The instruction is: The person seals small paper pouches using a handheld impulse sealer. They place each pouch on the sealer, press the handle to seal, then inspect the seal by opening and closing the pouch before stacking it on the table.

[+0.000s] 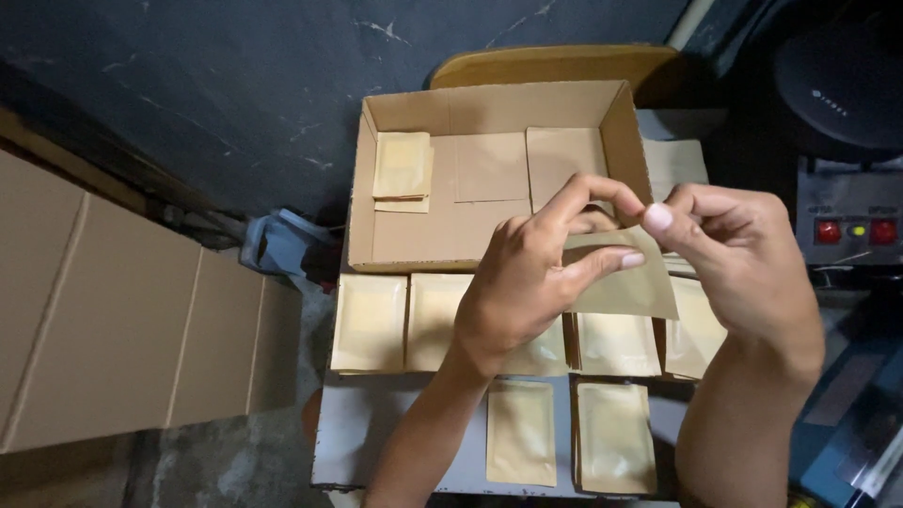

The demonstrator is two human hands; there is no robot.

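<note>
My left hand (531, 277) and my right hand (734, 249) together hold one flat tan paper pouch (630, 287) above the work surface, fingers pinching its upper edge. Below them lie several filled tan pouches (370, 323) in rows on a grey table top (376, 433), two more (614, 437) nearer the front edge. Behind the hands stands an open cardboard box (442, 235) with a small stack of pouches (403, 171) in its far left corner.
Large flat cardboard cartons (113, 320) lean at the left. A machine with red buttons (851, 226) stands at the right, a blue object (277, 240) lies on the floor left of the box, and a wooden board (555, 66) sits behind it.
</note>
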